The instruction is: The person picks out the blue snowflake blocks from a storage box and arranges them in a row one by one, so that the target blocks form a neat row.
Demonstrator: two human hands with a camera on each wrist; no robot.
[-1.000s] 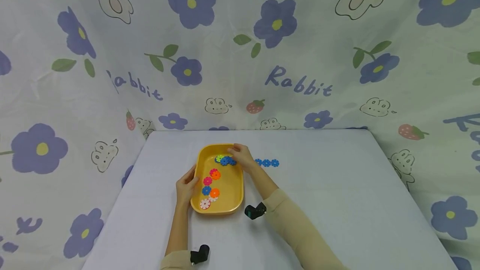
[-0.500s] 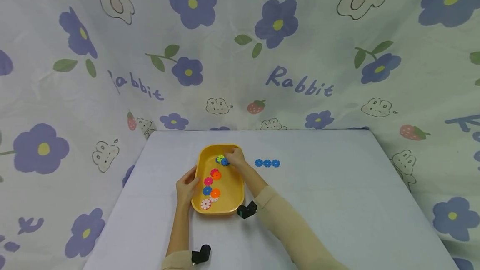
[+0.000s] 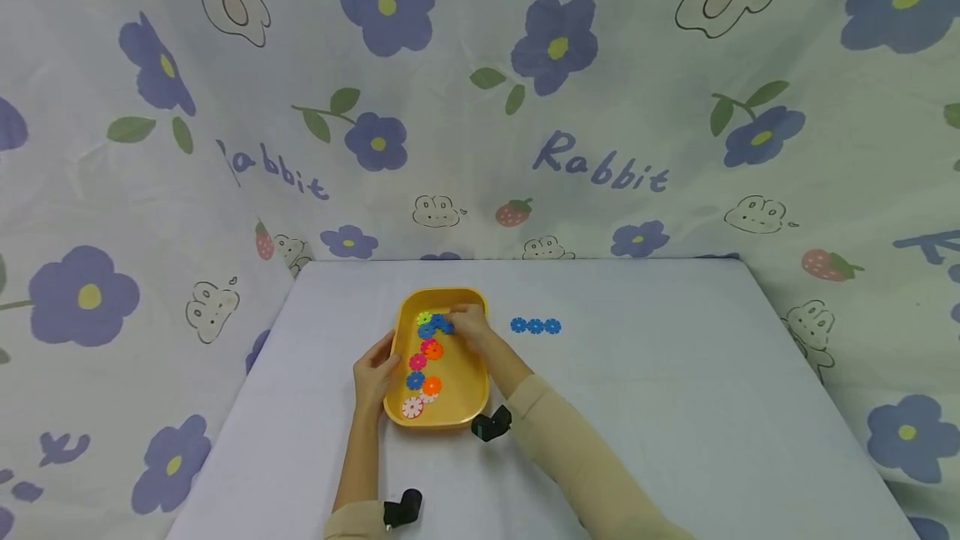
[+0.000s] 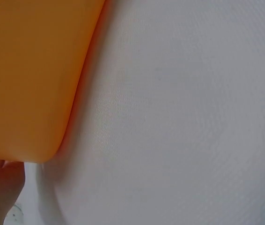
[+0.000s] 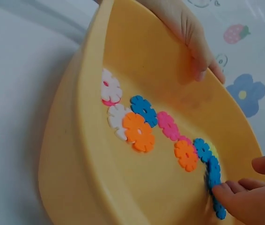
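My left hand (image 3: pixel 372 377) grips the left rim of the yellow tray (image 3: pixel 480 394), thumb over the edge; the right wrist view shows this hand (image 5: pixel 181 30) on the far rim. Inside the tray's back part, my right hand (image 3: pixel 469 323) reaches down to several blue flower-shaped pieces (image 3: pixel 427 332). Its fingertips touch the tilted blue pieces (image 5: pixel 214 172) in the right wrist view, with the index finger raised apart. A yellow-green piece (image 3: pixel 424 318) lies beside them. Pink (image 3: pixel 417 362), orange (image 3: pixel 432 386) and white pieces (image 3: pixel 412 407) lie along the tray's left side.
Three blue pieces (image 3: pixel 536 327) lie in a row on the white tabletop (image 3: pixel 637 407), right of the tray. A patterned cloth (image 3: pixel 450 107) hangs behind and at both sides. Small black devices (image 3: pixel 491 423) sit at both wrists.
My right hand has moved from the tray's back right rim down into it. The blue and yellow-green pieces have shifted left and spread out. My left hand stays on the rim.
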